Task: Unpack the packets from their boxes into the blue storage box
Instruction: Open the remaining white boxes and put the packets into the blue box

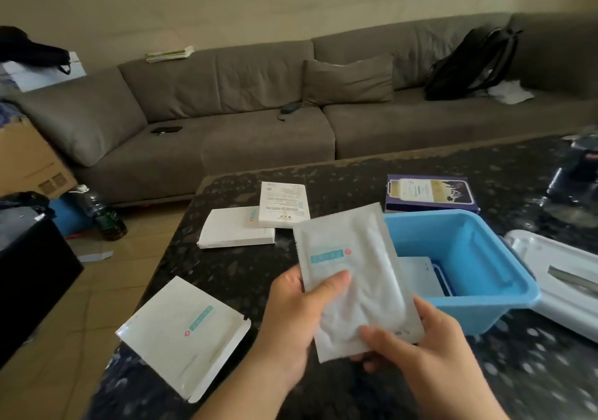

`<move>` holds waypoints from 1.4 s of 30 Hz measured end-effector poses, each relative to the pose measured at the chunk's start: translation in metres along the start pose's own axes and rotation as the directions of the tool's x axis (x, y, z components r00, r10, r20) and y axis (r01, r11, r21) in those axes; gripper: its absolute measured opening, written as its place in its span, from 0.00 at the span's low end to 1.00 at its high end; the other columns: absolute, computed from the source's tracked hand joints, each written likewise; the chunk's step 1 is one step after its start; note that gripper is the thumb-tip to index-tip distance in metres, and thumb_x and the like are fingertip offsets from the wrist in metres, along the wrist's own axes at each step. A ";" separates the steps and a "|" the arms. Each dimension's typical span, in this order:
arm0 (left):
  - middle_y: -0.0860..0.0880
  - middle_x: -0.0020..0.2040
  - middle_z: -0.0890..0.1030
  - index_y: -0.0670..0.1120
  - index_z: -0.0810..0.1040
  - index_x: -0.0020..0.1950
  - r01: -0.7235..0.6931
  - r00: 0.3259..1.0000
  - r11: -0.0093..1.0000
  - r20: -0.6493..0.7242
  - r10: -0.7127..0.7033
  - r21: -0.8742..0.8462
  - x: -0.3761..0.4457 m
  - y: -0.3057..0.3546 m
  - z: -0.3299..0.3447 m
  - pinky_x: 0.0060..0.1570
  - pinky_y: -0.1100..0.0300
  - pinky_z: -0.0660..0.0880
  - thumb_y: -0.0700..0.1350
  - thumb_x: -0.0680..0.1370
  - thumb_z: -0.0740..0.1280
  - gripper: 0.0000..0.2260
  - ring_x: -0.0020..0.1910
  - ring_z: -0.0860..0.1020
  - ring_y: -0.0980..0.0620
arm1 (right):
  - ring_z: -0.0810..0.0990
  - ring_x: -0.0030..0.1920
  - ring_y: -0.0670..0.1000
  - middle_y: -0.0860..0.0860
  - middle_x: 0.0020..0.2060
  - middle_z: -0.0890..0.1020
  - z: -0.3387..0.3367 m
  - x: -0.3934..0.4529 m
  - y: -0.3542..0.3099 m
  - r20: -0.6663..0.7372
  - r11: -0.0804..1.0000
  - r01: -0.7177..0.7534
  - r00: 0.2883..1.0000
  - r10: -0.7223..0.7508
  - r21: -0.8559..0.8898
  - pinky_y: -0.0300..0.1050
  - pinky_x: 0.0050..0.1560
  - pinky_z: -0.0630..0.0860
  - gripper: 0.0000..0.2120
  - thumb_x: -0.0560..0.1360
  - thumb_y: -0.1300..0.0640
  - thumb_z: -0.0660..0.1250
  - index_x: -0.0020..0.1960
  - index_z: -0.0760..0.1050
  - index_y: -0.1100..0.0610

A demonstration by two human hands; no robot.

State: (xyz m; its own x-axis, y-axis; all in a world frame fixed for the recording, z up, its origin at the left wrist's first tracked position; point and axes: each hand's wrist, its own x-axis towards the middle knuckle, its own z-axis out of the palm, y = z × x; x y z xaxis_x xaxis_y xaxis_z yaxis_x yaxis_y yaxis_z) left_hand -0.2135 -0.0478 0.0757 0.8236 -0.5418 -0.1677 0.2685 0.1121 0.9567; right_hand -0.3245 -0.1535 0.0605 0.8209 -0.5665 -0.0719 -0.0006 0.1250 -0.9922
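Both hands hold a stack of white foil packets (pixel 352 274) upright above the dark table, just left of the blue storage box (pixel 504 293). My left hand (pixel 297 316) grips the stack's left edge with the thumb on its front. My right hand (pixel 417 351) pinches its lower right corner. Some white packets (pixel 417 274) lie inside the blue box. An open white box (pixel 184 332) lies at the near left with its flap out. Two more white boxes (pixel 236 232) (pixel 283 204) sit further back, and a purple box (pixel 430 193) stands behind the blue one.
A white lid (pixel 563 277) lies right of the blue box. The dark speckled table (pixel 242 277) ends at my left over a tiled floor with a bottle (pixel 103 215) and cardboard box (pixel 29 160). A grey sofa (pixel 259 112) runs behind.
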 end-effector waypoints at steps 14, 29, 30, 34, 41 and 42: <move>0.46 0.51 0.86 0.46 0.80 0.58 -0.091 0.983 0.965 -0.177 0.047 -0.247 0.023 0.010 0.029 0.48 0.50 0.81 0.39 0.72 0.73 0.15 0.50 0.85 0.47 | 0.86 0.48 0.54 0.52 0.50 0.86 -0.045 0.038 -0.024 -0.124 0.996 0.088 0.988 -0.089 -0.013 0.57 0.46 0.83 0.23 0.67 0.62 0.75 0.61 0.76 0.50; 0.57 0.55 0.81 0.55 0.79 0.57 -0.560 0.828 -0.008 0.559 0.047 0.829 0.099 0.019 0.041 0.54 0.52 0.78 0.48 0.74 0.73 0.12 0.51 0.77 0.57 | 0.85 0.50 0.58 0.56 0.51 0.85 -0.094 0.147 -0.020 0.128 0.789 -0.286 0.901 0.415 -0.543 0.60 0.53 0.81 0.21 0.69 0.66 0.76 0.59 0.75 0.56; 0.57 0.57 0.80 0.55 0.78 0.59 -0.563 0.826 -0.046 0.563 0.002 0.825 0.099 0.016 0.042 0.55 0.52 0.77 0.48 0.74 0.73 0.14 0.53 0.77 0.56 | 0.85 0.50 0.58 0.56 0.51 0.85 -0.093 0.148 -0.019 0.126 0.770 -0.289 0.895 0.429 -0.569 0.59 0.52 0.82 0.22 0.69 0.65 0.77 0.59 0.75 0.55; 0.55 0.59 0.79 0.55 0.76 0.61 -0.580 0.814 -0.147 0.576 -0.070 0.802 0.099 0.007 0.048 0.56 0.53 0.75 0.50 0.73 0.73 0.17 0.56 0.77 0.51 | 0.85 0.47 0.54 0.53 0.50 0.83 -0.089 0.145 -0.019 0.082 0.674 -0.262 0.898 0.433 -0.691 0.53 0.48 0.83 0.24 0.66 0.59 0.79 0.58 0.73 0.53; 0.54 0.59 0.79 0.55 0.75 0.62 -0.558 0.829 -0.218 0.551 -0.096 0.801 0.099 0.004 0.049 0.59 0.50 0.74 0.52 0.73 0.73 0.18 0.54 0.75 0.48 | 0.80 0.42 0.47 0.45 0.42 0.78 -0.092 0.131 -0.038 0.057 0.249 -0.023 0.950 0.306 -0.968 0.40 0.43 0.81 0.31 0.69 0.47 0.76 0.67 0.68 0.53; 0.54 0.59 0.79 0.55 0.75 0.62 -0.555 0.831 -0.219 0.547 -0.098 0.803 0.099 0.004 0.049 0.58 0.50 0.74 0.52 0.73 0.73 0.18 0.54 0.75 0.48 | 0.80 0.42 0.47 0.44 0.40 0.78 -0.093 0.131 -0.037 0.071 0.214 0.005 0.951 0.302 -0.977 0.39 0.43 0.79 0.28 0.69 0.46 0.76 0.64 0.70 0.52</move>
State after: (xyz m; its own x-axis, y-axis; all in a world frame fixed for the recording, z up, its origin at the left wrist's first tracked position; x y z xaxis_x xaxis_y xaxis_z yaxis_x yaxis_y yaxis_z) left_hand -0.1557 -0.1416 0.0742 0.3847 -0.9172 -0.1033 -0.9166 -0.3928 0.0745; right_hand -0.2704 -0.3082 0.0780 0.8210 -0.4430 -0.3602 -0.5537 -0.7717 -0.3129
